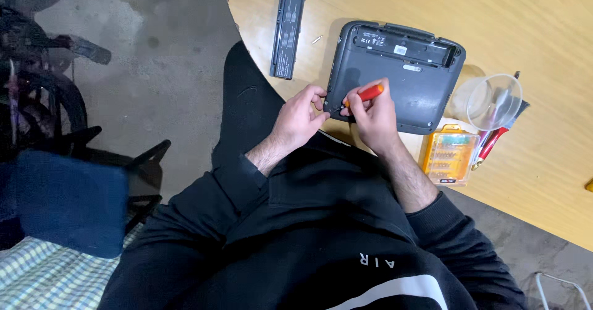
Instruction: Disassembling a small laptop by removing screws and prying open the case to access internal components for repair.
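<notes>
Head view: right hand (375,115) pinches an orange-handled screwdriver (364,95) — tip at the near-left corner of the upturned dark grey plastic laptop (404,78) on the wooden table (525,32); left hand (301,117) grips that corner.

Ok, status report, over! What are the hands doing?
Right hand grips orange screwdriver. Left hand steadies grey laptop corner. Nothing blocking.
</notes>
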